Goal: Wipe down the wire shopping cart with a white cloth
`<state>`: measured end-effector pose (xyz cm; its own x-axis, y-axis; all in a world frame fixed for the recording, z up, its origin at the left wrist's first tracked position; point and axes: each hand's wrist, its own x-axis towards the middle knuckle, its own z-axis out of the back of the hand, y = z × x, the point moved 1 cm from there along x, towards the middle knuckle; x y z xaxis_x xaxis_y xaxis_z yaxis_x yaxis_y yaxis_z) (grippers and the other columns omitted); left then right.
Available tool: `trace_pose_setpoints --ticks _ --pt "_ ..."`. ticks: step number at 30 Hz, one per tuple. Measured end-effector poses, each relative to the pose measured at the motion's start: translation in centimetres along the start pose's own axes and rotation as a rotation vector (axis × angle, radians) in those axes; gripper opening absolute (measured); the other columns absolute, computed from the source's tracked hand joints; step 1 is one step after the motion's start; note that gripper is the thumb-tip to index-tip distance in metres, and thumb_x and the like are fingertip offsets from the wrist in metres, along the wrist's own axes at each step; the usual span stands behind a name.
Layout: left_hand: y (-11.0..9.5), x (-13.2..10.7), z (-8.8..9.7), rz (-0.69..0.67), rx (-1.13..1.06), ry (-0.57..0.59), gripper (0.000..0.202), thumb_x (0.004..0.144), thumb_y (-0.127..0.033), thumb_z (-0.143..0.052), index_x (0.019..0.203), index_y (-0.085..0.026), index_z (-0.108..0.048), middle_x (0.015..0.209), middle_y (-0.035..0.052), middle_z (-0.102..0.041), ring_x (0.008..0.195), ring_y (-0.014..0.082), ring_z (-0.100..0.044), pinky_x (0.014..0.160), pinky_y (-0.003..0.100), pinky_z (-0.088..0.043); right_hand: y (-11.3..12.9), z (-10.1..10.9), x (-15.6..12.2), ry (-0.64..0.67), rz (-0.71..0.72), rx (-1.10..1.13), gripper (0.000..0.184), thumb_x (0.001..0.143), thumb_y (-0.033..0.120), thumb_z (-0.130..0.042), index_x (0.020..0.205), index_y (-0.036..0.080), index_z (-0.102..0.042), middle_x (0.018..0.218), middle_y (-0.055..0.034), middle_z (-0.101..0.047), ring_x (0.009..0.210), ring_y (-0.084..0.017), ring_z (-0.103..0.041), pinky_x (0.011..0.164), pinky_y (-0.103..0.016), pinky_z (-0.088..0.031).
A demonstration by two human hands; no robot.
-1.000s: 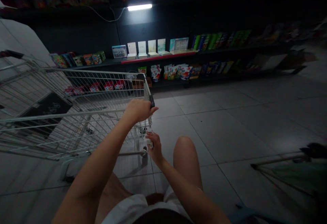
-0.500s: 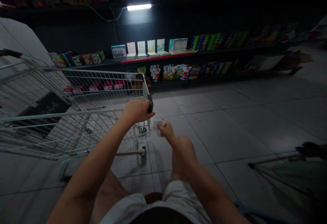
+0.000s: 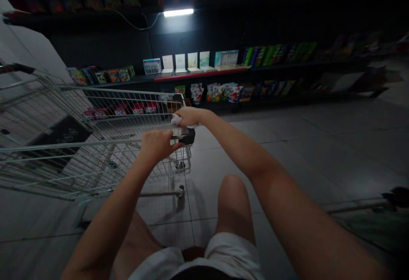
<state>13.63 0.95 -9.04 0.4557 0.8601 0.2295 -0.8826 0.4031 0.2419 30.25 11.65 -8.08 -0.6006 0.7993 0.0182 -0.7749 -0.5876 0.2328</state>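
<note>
A wire shopping cart (image 3: 105, 142) stands at the left, its black-ended handle (image 3: 189, 137) turned toward me. My left hand (image 3: 156, 144) is closed around the cart's top rail just beside the near end of that handle, its thumb pointing right. Over the handle bar is my right hand (image 3: 191, 116), fingers closed on a crumpled white tissue or cloth (image 3: 176, 119). The tissue touches the cart at or near the bar; the exact contact is partly hidden by the fingers.
Dark shelves hold boxed books (image 3: 226, 58), snack bags (image 3: 233, 92) and red packs (image 3: 138, 109) beneath a lit tube lamp (image 3: 178, 12). My bare knee (image 3: 233, 195) is below the handle. A dim folding frame (image 3: 358, 207) stands at right on the tiled floor.
My right hand has moved up and left from beside my knee to the cart handle, bringing the white tissue. My left hand has shifted slightly left along the cart, off the handle's corner.
</note>
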Motion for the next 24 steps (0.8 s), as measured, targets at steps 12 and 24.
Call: trace_pose_setpoints --ticks 12,24 --pt "0.3 -2.1 0.2 -0.08 -0.037 -0.01 0.062 0.085 -0.075 -0.038 0.09 -0.022 -0.069 0.085 0.01 -0.073 0.081 0.0267 -0.068 0.06 0.033 -0.037 2.6 -1.0 -0.2 0.131 -0.055 -0.184 0.018 0.061 0.032 -0.07 0.071 0.016 -0.072 0.07 -0.0064 -0.07 0.069 -0.02 -0.065 0.067 -0.029 -0.043" --pt "1.9 -5.9 0.7 -0.182 -0.062 -0.048 0.066 0.083 -0.078 -0.037 0.078 -0.02 -0.068 0.071 0.009 -0.069 0.069 0.0235 -0.064 0.056 0.032 -0.029 7.8 -0.9 -4.3 0.197 -0.078 -0.265 0.035 0.076 0.037 -0.061 0.097 0.014 -0.075 0.095 -0.0161 -0.074 0.093 -0.03 -0.069 0.075 -0.034 -0.047"
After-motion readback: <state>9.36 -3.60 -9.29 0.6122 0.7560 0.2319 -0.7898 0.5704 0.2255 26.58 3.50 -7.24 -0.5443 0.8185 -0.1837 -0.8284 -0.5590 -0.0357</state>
